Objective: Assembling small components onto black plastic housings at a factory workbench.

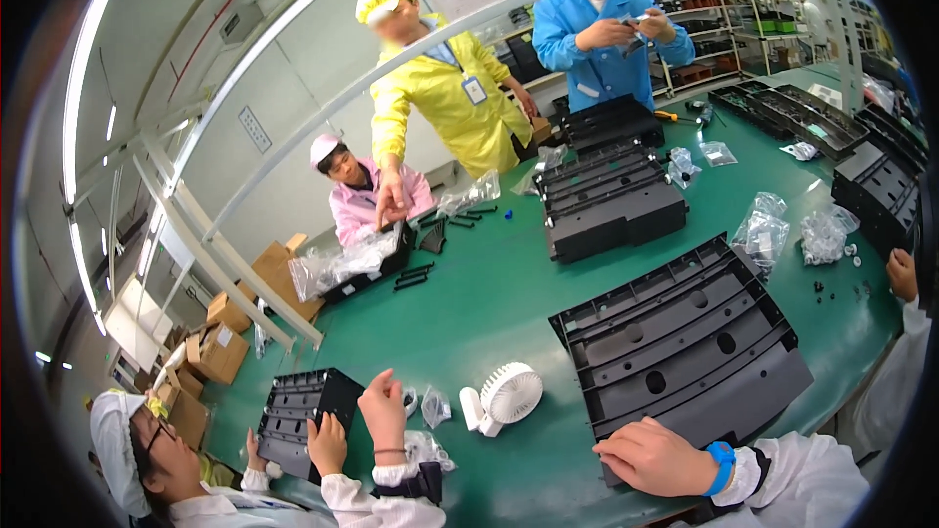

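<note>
A large black ribbed plastic panel [675, 342] with oval holes lies on the green table in front of me. My right hand [655, 457], with a blue wristband, rests at its near left corner, fingers stretched out to the left; no held object shows. Raised over the table to the left is my left hand [384, 416], with a black cuff at the wrist. Its index finger points up and it holds nothing visible. A white handheld fan [504, 397] stands between my hands. Small clear plastic bags [430, 445] lie beside my left wrist.
A co-worker at the lower left holds a smaller black panel [298, 420]. More black housings [611, 205] and bagged parts [761, 230] lie across the green table [460, 303]. Three people stand or sit opposite, one reaching toward a bag-filled black tray [367, 264]. Another hand [902, 274] shows at right.
</note>
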